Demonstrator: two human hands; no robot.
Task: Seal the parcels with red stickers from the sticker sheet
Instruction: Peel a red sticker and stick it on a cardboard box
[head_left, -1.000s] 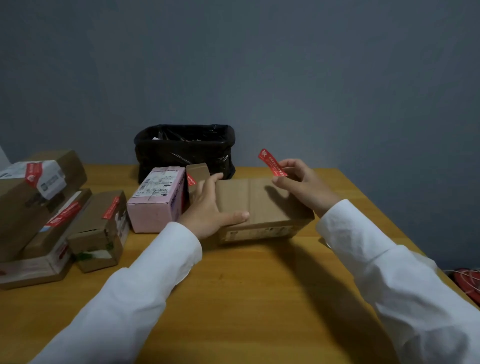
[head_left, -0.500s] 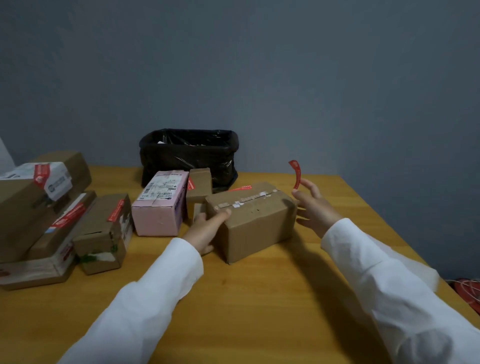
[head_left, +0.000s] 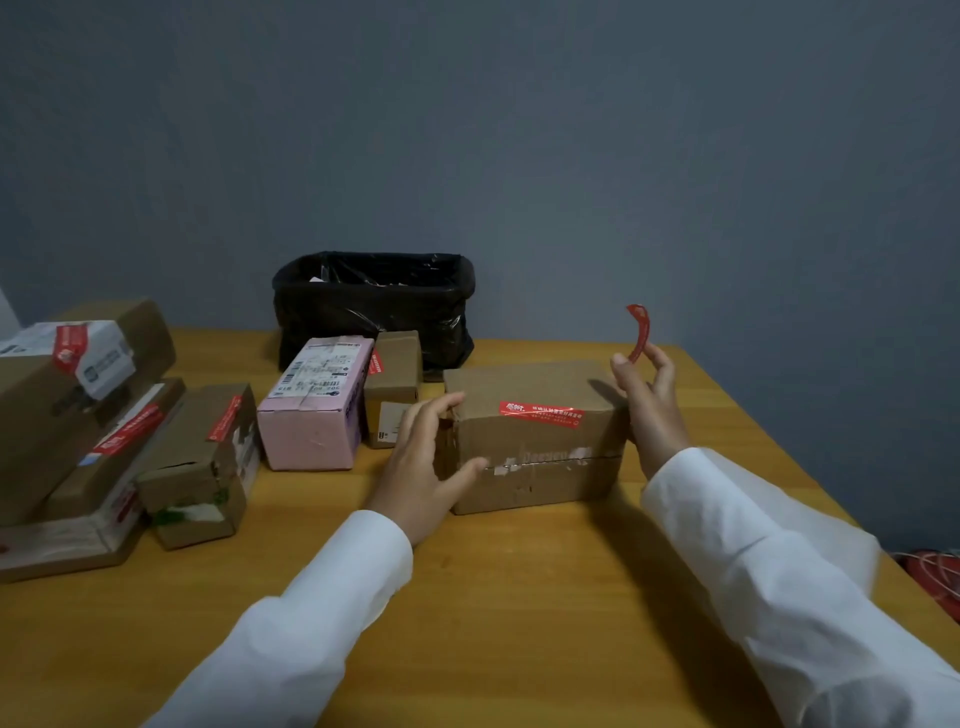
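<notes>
A brown cardboard parcel (head_left: 535, 457) lies on the wooden table (head_left: 519, 597) in the middle, with one red sticker (head_left: 540, 414) across its upper front edge. My left hand (head_left: 423, 457) touches the parcel's left end, fingers spread and nearly straight, thumb against the front face. Just right of the parcel, my right hand (head_left: 649, 400) pinches a curled red sticker strip (head_left: 639, 332) that sticks up above the fingers. The sticker sheet is not visible.
A pink parcel (head_left: 314, 410) and a small brown box (head_left: 392, 387) stand left of the parcel. Several stickered parcels (head_left: 104, 431) are stacked at the far left. A black-lined bin (head_left: 371, 306) stands at the back. The table edge runs close on the right.
The parcel has been turned, so that a face with a red sticker now shows toward me. My right hand drew back to the right with its strip. My left hand shifted along the left end.
</notes>
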